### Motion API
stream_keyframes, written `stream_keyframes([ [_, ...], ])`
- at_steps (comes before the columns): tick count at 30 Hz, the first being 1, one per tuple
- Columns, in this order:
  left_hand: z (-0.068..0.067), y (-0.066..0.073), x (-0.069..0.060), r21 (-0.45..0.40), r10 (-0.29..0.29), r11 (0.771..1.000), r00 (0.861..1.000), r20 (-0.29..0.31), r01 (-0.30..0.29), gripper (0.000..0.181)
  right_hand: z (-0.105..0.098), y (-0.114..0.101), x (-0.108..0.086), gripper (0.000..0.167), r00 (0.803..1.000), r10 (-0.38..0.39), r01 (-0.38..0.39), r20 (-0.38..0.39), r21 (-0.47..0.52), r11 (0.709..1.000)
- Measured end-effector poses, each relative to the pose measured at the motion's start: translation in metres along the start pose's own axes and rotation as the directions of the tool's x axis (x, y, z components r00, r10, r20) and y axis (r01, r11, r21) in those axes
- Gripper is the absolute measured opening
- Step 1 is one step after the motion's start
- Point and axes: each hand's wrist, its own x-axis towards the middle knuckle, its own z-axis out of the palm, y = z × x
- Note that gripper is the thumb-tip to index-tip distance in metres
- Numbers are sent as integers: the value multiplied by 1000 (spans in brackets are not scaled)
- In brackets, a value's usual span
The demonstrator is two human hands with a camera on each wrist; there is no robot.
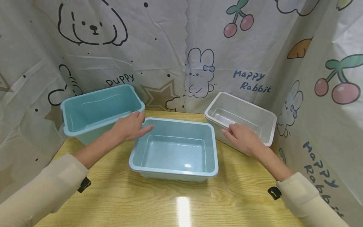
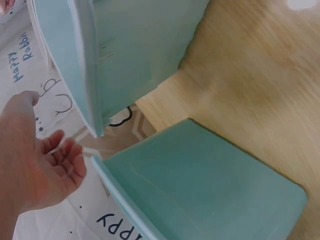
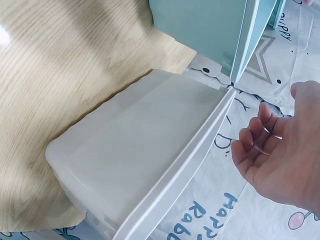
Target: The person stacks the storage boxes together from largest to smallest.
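Observation:
Three plastic bins stand on a wooden table. A teal bin (image 1: 99, 108) is at the back left, a light blue bin (image 1: 175, 154) in the middle, and a white bin (image 1: 249, 110) at the back right. No contents show inside them in the head view. My left hand (image 1: 129, 126) hovers above the gap between the teal and light blue bins, thumb extended and fingers loosely bent, holding nothing. Over the front rim of the white bin is my right hand (image 1: 242, 137), its fingers loosely curled around nothing. Both wrist views show each hand apart from the rims.
A printed cloth (image 1: 170, 47) with cartoon animals and cherries hangs behind the bins and along both sides. The wooden table (image 1: 136, 201) extends in front of the bins, with a bright reflection near its front. Dark clips (image 1: 84, 184) sit under the sleeves.

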Motion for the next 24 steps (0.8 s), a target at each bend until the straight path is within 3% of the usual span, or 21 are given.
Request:
stream_keyframes([
  [7,8,-4,-11,11,50,999,998,-42,-50,45,6,-3,-3,39,1000,-10,10,12,5,1000],
  [13,15,-8,-16,17,14,1000,1000,-2,-14,48,12,-6,-7,38,999,-17,16,34,31,999],
  [24,25,-14,-22,50,-50,998,999,17,49,60,26,-16,-10,35,998,-45,43,43,38,998],
])
